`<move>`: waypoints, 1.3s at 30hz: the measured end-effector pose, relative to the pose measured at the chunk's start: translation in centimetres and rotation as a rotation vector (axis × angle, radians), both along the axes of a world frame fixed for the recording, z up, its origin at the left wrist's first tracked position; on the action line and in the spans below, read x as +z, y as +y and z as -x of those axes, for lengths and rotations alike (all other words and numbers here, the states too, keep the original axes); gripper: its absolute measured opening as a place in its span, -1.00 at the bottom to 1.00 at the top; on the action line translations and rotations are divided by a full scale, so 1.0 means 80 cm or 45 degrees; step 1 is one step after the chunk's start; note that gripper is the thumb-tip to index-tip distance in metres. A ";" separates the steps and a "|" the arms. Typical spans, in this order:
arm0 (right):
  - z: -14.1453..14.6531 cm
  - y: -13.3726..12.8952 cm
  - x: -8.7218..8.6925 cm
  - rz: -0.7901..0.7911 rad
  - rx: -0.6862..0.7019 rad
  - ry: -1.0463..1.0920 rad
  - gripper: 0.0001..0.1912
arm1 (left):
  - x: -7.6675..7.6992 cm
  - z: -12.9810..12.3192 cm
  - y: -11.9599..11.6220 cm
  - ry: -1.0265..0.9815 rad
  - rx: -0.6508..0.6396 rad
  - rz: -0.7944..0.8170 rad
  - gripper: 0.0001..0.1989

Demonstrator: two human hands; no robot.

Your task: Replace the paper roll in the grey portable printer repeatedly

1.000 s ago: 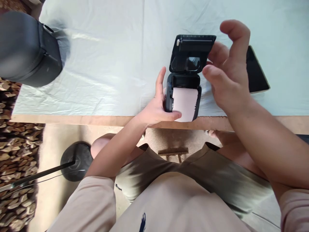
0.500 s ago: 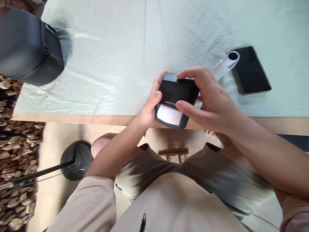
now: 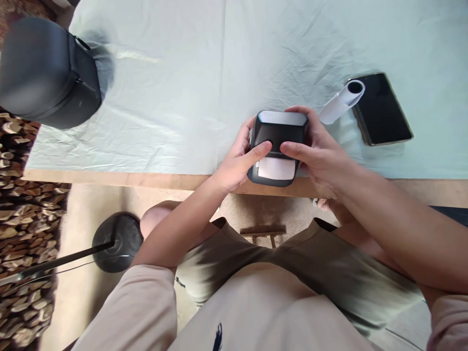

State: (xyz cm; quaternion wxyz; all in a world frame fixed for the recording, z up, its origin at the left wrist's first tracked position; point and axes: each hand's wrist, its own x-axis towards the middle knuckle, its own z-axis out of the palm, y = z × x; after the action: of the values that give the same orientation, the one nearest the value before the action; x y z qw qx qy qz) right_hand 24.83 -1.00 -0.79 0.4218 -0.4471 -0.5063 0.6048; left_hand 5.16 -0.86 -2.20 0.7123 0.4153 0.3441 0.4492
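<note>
Between both hands, just over the table's front edge, is a small black label printer [image 3: 280,131] with a strip of white paper [image 3: 277,168] showing at its near end. My left hand [image 3: 241,158] grips its left side, thumb lying across the top face. From the right, my right hand [image 3: 318,151] wraps the other side, its thumb pressed on the top close to the left thumb. The fingers beneath the printer are partly hidden. Beyond my right hand lies a white paper roll [image 3: 338,105] with a dark core, one end over the edge of a smartphone [image 3: 382,109].
A pale cloth [image 3: 175,87] covers the wooden table. At the far left stands a black zipped case [image 3: 47,73]. Below the table edge, a round black base [image 3: 117,242] with a pole rests on the floor, near stacked firewood [image 3: 25,253].
The label printer has turned a little and levelled, shifting slightly right. My right hand has moved from its top and corner to its right side, and both thumbs now press the top.
</note>
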 end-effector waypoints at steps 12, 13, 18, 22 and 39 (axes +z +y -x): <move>-0.007 -0.006 -0.023 -0.275 0.016 -0.199 -0.34 | -0.005 0.005 -0.001 0.188 -0.056 -0.103 -0.16; -0.008 -0.006 -0.024 -0.301 0.018 -0.217 -0.34 | -0.005 0.006 -0.001 0.198 -0.063 -0.116 -0.15; -0.009 -0.006 -0.028 -0.349 0.019 -0.258 -0.41 | -0.005 0.008 -0.002 0.239 -0.111 -0.107 -0.10; -0.009 -0.005 -0.027 -0.279 0.036 -0.197 -0.41 | -0.005 0.008 0.000 0.246 -0.146 -0.121 -0.05; -0.007 -0.005 -0.025 -0.258 -0.008 -0.203 -0.34 | -0.004 0.010 -0.004 0.213 -0.101 -0.093 -0.14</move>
State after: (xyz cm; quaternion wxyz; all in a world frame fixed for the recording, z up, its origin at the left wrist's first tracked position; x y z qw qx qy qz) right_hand 25.37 -1.41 -2.78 0.4251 -0.4507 -0.5953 0.5117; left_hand 4.37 -1.16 -2.53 0.6826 0.4903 0.3693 0.3966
